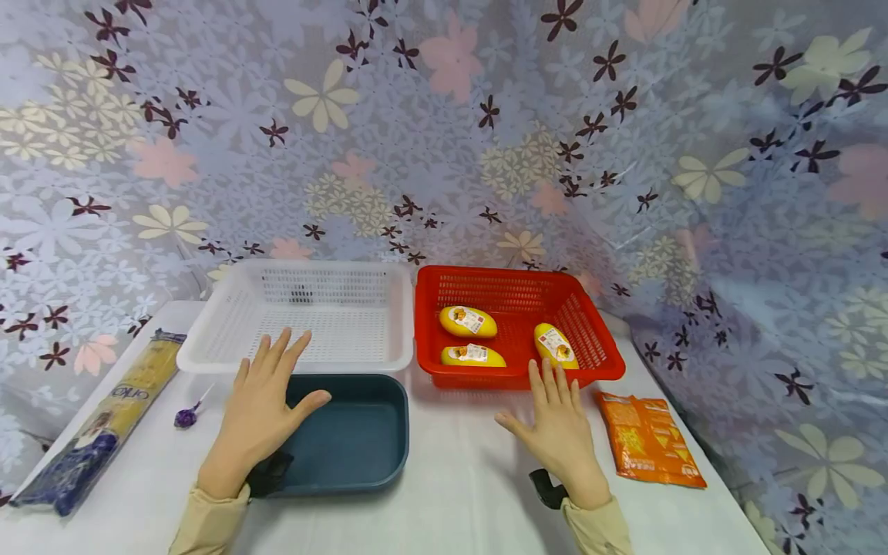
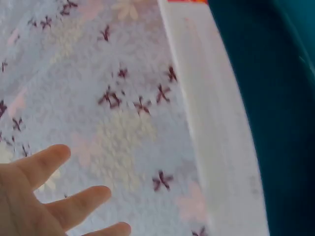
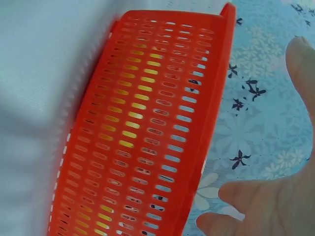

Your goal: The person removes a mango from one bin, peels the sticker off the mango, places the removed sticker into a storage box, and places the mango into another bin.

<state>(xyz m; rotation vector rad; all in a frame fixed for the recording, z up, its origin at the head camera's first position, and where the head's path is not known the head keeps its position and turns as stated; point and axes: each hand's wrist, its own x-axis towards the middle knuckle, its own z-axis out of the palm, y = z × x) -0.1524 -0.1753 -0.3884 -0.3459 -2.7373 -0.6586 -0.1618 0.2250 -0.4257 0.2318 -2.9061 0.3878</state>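
Observation:
My left hand [image 1: 261,408] hovers over the left part of a dark blue tray [image 1: 354,439], its fingers spread and holding nothing. Just beyond its fingertips stands a white plastic basket [image 1: 326,331]. Near the front rim of a red basket [image 1: 509,285], my right hand [image 1: 558,432] is held out with straight fingers, nothing in it. Three yellow mango-like items with labels lie in the red basket: one at the upper left [image 1: 468,321], one at the lower left [image 1: 474,355] and one at the right [image 1: 555,345]. The right wrist view shows the basket's slotted red wall [image 3: 147,123] beside the fingers.
A long pack of spaghetti [image 1: 104,424] lies along the table's left side, with a purple-wrapped lollipop [image 1: 186,417] beside it. On the right is an orange snack packet [image 1: 652,441]. A flowered cloth [image 1: 416,139] hangs behind the white table [image 1: 458,493].

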